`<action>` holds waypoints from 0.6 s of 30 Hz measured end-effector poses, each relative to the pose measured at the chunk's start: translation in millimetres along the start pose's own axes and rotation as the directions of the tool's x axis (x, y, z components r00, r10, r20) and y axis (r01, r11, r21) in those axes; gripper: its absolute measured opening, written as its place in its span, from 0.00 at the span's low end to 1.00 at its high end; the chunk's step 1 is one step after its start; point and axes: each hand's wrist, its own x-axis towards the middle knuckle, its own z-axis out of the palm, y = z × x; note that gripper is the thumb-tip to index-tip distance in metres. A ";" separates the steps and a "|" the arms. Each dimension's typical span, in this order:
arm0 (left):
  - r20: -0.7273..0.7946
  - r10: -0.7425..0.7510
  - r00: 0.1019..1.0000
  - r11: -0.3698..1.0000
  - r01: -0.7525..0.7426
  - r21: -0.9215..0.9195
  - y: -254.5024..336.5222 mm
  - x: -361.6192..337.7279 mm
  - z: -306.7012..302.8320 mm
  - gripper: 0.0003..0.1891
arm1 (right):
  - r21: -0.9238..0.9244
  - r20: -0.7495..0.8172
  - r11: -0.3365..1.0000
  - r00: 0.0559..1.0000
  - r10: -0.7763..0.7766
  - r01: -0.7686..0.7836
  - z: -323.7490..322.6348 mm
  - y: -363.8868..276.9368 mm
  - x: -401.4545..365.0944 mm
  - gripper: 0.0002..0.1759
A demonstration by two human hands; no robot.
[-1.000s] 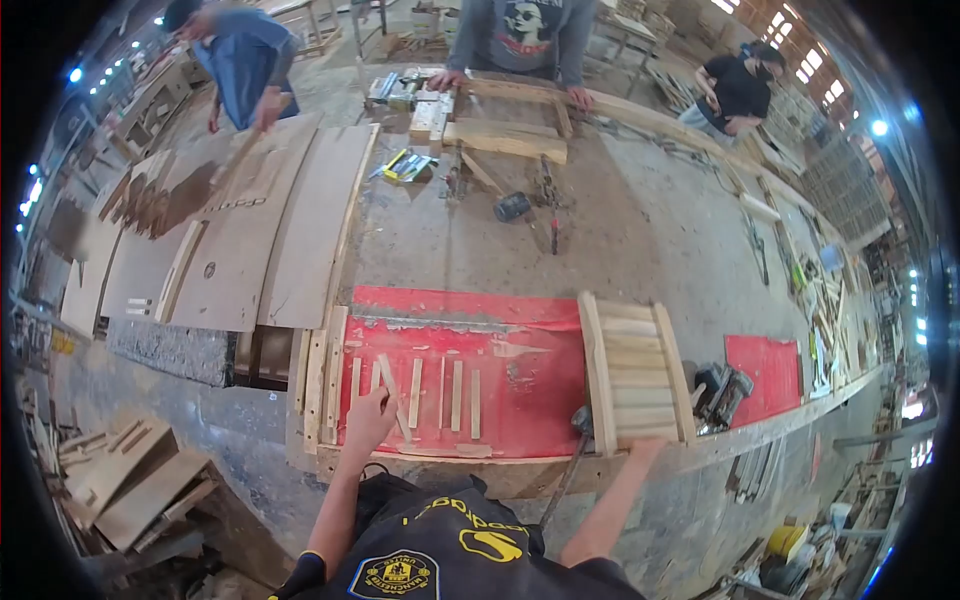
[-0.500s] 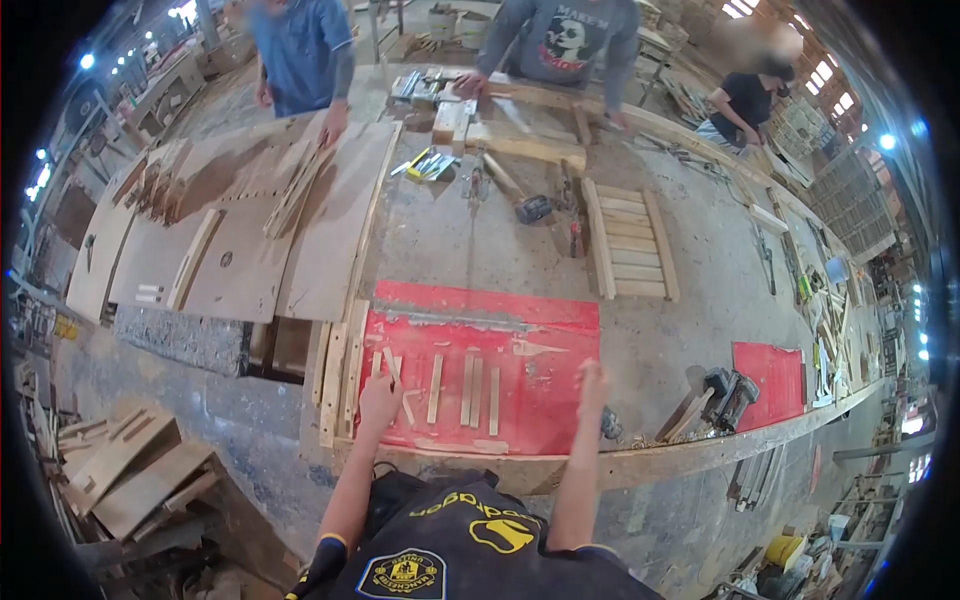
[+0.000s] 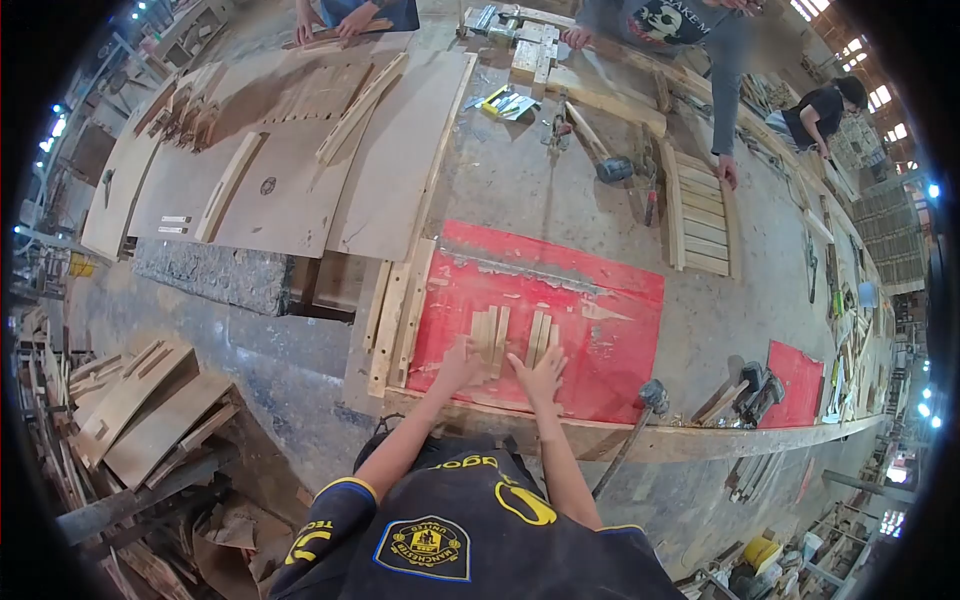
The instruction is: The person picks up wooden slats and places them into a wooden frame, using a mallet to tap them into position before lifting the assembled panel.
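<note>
Thin wooden strips stand in two bunches on a red sheet (image 3: pixel 600 365) at the bench's near side. Close against the left bunch of strips (image 3: pixel 491 330) is my left hand (image 3: pixel 459 367), its fingers slightly blurred but looking outstretched. My right hand (image 3: pixel 540 376) has its fingers spread and touches the lower end of the right bunch of strips (image 3: pixel 541 328). Neither hand is closed round a strip. The lower ends of some strips are hidden by my hands.
A hammer (image 3: pixel 653 396) lies over the bench's front edge, right of the red sheet. Beyond are a mallet (image 3: pixel 612 168), a slatted wooden frame (image 3: pixel 703 215) touched by a co-worker's hand (image 3: pixel 727 172), and large boards (image 3: pixel 290 190). Scrap wood (image 3: pixel 140 410) is piled lower left.
The spread-out strips are now gathered into two bunches. My right hand has come in from the sheet's right side. A co-worker has reached to the slatted frame. The view has shifted.
</note>
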 end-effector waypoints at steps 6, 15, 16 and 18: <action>-0.054 -0.058 0.997 0.942 0.037 -0.335 -26.3 35.5 -90.0 0.10 | -0.144 -0.058 0.989 0.998 -0.015 0.006 46.5 -93.1 -11.8 0.74; -0.559 -0.069 0.827 0.997 0.032 -0.077 -81.6 101.0 -244.6 0.08 | -0.267 -0.139 0.962 0.990 0.025 -0.061 54.2 -131.5 -22.0 0.68; -0.600 -0.022 0.799 0.999 -0.012 -0.053 -84.7 114.8 -254.5 0.08 | -0.273 -0.146 0.959 0.989 0.035 -0.074 55.3 -128.4 -23.3 0.67; -0.599 -0.006 0.801 0.999 0.027 0.026 -68.3 146.1 -283.9 0.08 | -0.269 -0.165 0.961 0.986 0.015 -0.060 69.3 -111.5 -19.9 0.66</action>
